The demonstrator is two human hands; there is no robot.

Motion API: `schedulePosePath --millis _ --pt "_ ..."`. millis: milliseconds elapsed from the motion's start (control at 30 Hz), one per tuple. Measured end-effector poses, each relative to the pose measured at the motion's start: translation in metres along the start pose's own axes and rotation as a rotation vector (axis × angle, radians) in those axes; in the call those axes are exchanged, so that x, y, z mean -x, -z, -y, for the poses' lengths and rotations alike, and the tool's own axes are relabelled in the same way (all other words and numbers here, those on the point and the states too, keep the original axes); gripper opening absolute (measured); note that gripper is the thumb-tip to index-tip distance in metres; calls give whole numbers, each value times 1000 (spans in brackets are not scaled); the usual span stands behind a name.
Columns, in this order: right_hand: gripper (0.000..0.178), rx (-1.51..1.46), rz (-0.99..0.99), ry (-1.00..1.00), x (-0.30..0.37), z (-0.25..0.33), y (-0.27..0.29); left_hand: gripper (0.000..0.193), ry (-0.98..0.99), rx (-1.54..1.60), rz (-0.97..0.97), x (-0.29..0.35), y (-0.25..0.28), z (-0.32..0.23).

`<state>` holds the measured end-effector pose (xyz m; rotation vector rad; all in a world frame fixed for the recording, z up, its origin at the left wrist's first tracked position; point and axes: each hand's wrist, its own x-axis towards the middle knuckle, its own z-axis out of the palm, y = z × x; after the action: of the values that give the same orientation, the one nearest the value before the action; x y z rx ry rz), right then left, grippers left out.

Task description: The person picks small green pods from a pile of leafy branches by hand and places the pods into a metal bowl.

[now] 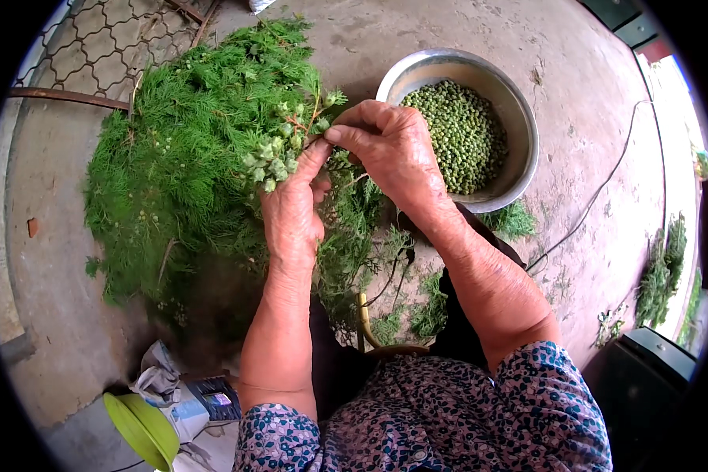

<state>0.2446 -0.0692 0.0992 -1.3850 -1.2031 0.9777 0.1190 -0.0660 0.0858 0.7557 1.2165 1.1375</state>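
The arborvitae sprig (278,164), bearing a cluster of pale green cones, was found off the floor, at the fingertips of both hands and above the right-hand side of a heap of cut arborvitae foliage (181,165). The left hand (291,212) was raised from below, its thumb and fingers drawn in on the sprig; the exact point of hold on the stem was hidden by the hand. The right hand (400,149) came in from the right, thumb and forefinger pressed together at the sprig's right edge, just beside the left thumb. Whether a cone or a bit of stem lay between those two tips could not be told.

The sprig's long axis ran obliquely, from the dense cone cluster at lower left to a tip at upper right, its reddish-brown stem (297,123) exposed between. The bulk of the sprig therefore lay left of the right-hand pinch and directly above the left hand, the nearer of the two to the main cluster.

A metal basin (523,149), partly filled with loose green cones (466,130), stood on the floor to the right; the right hand was nearer to it, overlapping its left rim in the view.
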Motion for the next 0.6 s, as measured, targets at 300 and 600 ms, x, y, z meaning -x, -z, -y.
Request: schedulePosePath --millis 300,600 --pt "12 -598 223 -436 -2 -4 9 13 70 204 13 -4 6 0" --pt "18 -477 243 -229 -6 -5 12 13 42 203 82 2 -2 -6"
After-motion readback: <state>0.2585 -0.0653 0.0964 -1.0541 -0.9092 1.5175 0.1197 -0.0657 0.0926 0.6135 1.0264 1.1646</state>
